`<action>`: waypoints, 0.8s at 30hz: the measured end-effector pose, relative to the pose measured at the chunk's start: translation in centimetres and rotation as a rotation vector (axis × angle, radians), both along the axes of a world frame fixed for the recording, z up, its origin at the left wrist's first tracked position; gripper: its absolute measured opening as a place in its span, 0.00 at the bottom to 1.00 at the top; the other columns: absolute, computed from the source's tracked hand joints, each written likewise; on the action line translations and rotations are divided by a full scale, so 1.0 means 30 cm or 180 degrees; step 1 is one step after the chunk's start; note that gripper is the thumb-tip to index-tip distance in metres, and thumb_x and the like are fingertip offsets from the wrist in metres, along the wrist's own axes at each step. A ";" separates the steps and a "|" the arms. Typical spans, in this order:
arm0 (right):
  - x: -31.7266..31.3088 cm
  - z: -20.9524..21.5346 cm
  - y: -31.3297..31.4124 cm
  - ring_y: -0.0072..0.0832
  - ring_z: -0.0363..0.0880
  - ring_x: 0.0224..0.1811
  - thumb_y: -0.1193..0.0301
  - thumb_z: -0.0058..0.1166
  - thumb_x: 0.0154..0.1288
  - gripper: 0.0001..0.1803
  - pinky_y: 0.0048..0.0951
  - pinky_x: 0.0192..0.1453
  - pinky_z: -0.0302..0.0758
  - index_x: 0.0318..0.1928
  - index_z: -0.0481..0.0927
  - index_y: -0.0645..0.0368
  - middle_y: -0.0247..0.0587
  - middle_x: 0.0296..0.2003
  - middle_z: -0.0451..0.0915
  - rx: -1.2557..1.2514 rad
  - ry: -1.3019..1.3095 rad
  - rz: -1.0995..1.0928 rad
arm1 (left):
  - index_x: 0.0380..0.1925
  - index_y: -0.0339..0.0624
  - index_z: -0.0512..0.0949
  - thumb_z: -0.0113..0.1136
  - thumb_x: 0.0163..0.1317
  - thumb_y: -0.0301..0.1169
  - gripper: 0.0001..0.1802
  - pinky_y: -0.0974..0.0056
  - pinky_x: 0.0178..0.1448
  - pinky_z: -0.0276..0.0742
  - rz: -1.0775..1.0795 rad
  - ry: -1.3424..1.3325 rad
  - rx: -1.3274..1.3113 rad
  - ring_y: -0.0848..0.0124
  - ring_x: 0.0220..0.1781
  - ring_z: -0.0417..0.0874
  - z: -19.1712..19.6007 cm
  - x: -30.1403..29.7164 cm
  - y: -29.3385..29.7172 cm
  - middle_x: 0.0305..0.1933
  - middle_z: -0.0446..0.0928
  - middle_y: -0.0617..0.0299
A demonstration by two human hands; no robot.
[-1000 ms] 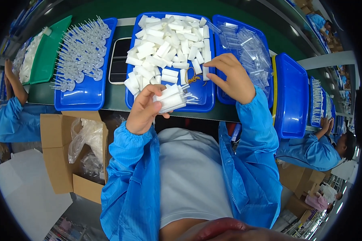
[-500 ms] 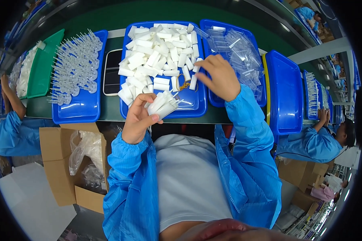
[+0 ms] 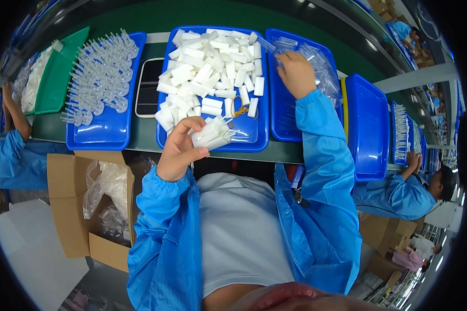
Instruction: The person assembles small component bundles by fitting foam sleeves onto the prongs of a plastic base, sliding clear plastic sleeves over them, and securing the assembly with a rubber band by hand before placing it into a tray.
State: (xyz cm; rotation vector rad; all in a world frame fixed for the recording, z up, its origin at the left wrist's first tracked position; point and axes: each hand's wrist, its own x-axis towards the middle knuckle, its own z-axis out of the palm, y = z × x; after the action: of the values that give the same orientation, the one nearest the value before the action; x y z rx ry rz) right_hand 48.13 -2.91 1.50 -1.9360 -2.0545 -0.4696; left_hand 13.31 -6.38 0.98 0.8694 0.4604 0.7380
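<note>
My left hand (image 3: pixel 180 150) is closed around a small bunch of white pieces (image 3: pixel 213 135), with thin pale stems poking out of their right side. It holds them at the near edge of the middle blue tray (image 3: pixel 254 137), which is heaped with short white blocks (image 3: pixel 213 65). A loop of yellow-brown rubber bands (image 3: pixel 239 111) lies among the nearest blocks. My right hand (image 3: pixel 297 75) is over the blue tray of clear plastic pieces (image 3: pixel 316 59), its thumb and fingers apart near the tray's left side. I see nothing in that hand.
To the left stand a blue tray of stemmed clear parts (image 3: pixel 101 78), a green tray (image 3: pixel 54 85) and a dark-faced phone-like slab (image 3: pixel 149 88). Stacked blue trays (image 3: pixel 367 129) are at right. A cardboard box (image 3: pixel 67 207) holds plastic bags below left. Co-workers sit at both sides.
My right hand has moved from the white blocks up and right to the tray of clear pieces. The left hand keeps its bunch, now turned slightly.
</note>
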 end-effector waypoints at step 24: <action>-0.335 0.280 -0.270 0.30 0.78 0.37 0.74 0.66 0.52 0.28 0.27 0.39 0.73 0.56 0.76 0.53 0.39 0.36 0.83 -0.0565 0.3086 0.1684 | 0.46 0.43 0.68 0.62 0.51 0.19 0.22 0.68 0.43 0.83 -0.0026 0.0138 0.0273 0.67 0.53 0.75 0.019 0.036 -0.013 0.52 0.64 0.59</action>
State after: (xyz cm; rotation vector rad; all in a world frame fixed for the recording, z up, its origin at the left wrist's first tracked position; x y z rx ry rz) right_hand 38.08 -11.01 9.89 -1.1877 -1.7974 0.6620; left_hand 14.40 -6.78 1.54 0.9684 0.4661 0.7369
